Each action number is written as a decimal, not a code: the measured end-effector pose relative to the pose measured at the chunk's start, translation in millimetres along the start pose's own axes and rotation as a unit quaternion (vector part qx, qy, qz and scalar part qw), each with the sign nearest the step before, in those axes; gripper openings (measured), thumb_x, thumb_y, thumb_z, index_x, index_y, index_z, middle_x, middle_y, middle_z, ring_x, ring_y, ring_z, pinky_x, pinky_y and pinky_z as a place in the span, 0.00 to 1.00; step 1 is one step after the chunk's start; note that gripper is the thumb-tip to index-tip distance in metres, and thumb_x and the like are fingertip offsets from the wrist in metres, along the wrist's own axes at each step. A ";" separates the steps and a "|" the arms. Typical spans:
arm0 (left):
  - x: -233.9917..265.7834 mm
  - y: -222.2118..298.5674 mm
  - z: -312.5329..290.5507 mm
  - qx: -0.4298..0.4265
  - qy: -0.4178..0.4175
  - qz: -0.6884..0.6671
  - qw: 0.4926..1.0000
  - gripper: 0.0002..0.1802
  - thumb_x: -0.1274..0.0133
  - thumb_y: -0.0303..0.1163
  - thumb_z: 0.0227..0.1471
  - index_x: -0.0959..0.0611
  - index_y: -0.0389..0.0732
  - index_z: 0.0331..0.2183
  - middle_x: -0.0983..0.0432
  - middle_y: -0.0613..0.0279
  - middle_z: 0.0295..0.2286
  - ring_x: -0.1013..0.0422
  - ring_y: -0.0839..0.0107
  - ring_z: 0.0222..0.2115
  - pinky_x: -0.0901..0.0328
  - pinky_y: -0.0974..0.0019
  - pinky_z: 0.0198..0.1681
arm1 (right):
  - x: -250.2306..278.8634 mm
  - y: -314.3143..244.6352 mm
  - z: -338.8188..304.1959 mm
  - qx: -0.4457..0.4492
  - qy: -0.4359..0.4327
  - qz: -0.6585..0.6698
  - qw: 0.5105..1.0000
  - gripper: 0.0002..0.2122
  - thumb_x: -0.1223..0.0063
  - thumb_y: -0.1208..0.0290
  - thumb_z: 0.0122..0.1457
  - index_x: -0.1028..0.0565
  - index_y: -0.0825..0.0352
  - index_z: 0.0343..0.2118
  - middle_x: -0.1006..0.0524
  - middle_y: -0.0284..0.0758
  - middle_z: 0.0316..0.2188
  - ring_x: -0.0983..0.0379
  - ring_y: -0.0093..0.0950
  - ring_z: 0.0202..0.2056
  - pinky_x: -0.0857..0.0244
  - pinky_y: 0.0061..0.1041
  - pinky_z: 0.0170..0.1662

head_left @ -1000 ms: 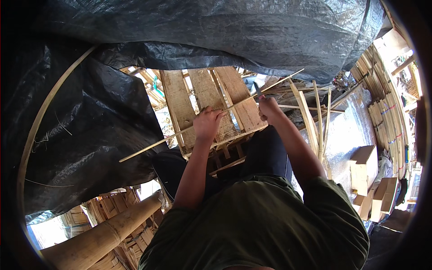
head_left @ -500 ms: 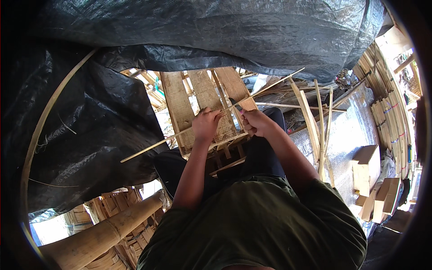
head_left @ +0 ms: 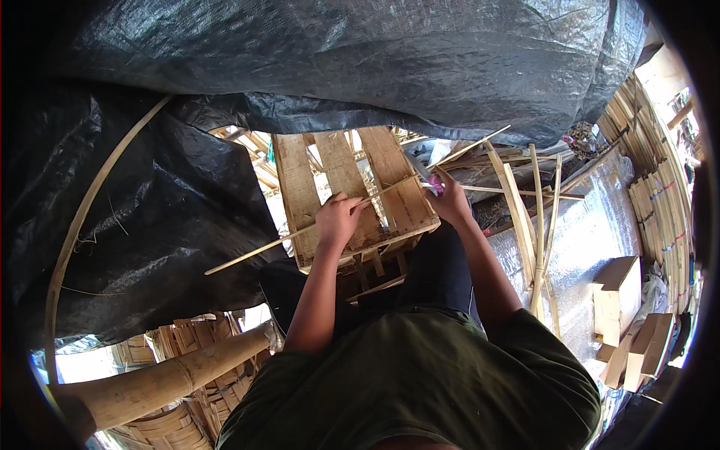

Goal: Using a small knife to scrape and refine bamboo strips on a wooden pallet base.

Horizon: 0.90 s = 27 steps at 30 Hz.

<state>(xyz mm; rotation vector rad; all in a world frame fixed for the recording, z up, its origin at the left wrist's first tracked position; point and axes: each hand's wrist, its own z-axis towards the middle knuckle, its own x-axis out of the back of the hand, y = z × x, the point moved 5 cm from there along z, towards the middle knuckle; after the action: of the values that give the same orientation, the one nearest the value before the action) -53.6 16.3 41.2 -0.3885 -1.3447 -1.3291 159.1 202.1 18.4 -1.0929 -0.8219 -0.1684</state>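
Note:
My left hand (head_left: pixel 339 220) is closed around a long thin bamboo strip (head_left: pixel 262 248) that slants over the slatted wooden crate (head_left: pixel 298 180). The strip's near end sticks out past the crate's left side. Its far end rises to the right, above the crate. In my right hand (head_left: pixel 451 201) is a knife (head_left: pixel 434 181) with a pinkish handle. The knife's blade is blurred and lies close to the strip at the crate's right edge. Whether blade and strip touch, I cannot tell.
Black plastic sheeting (head_left: pixel 360 67) hangs ahead and to the left. Several split bamboo pieces (head_left: pixel 517 206) lean at the right by a silvery sheet (head_left: pixel 592 217). Cardboard boxes (head_left: pixel 616 296) and bundled strips (head_left: pixel 660 202) stand farther right. A thick bamboo pole (head_left: pixel 172 379) crosses the lower left.
My right hand has moved right and slightly up along the strip with the knife, away from my left hand. My left hand still grips the strip. The whole view has shifted slightly.

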 end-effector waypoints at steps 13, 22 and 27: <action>40.5 -4.3 -29.5 0.028 -0.037 -0.010 0.999 0.12 0.37 0.41 0.50 0.13 0.44 0.34 0.26 0.61 0.26 0.26 0.59 0.30 0.31 0.58 0.33 | -1.0 18.0 43.3 0.042 -0.032 -0.068 0.996 0.11 0.38 0.60 0.55 0.21 0.59 0.37 0.21 0.44 0.28 0.24 0.49 0.35 0.31 0.44 0.36; 38.6 -36.8 -33.0 0.033 0.007 0.013 0.999 0.11 0.35 0.39 0.47 0.12 0.44 0.33 0.26 0.61 0.26 0.26 0.59 0.30 0.31 0.58 0.34 | 12.5 53.4 53.1 0.025 0.048 0.028 0.998 0.14 0.45 0.62 0.62 0.27 0.71 0.37 0.22 0.46 0.24 0.21 0.43 0.30 0.30 0.40 0.34; 33.4 -32.6 -28.2 0.047 0.036 0.032 0.998 0.10 0.34 0.38 0.46 0.11 0.46 0.32 0.26 0.62 0.24 0.26 0.60 0.27 0.32 0.59 0.31 | 20.6 24.2 23.2 -0.332 -0.130 0.244 0.902 0.21 0.58 0.56 0.68 0.27 0.74 0.35 0.23 0.52 0.22 0.22 0.51 0.27 0.28 0.47 0.35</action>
<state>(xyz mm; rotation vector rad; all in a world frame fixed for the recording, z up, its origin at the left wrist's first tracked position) -77.6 -32.4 46.1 -0.3131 -1.3181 -1.2113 174.0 238.6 19.3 -1.9701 -0.7096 0.1402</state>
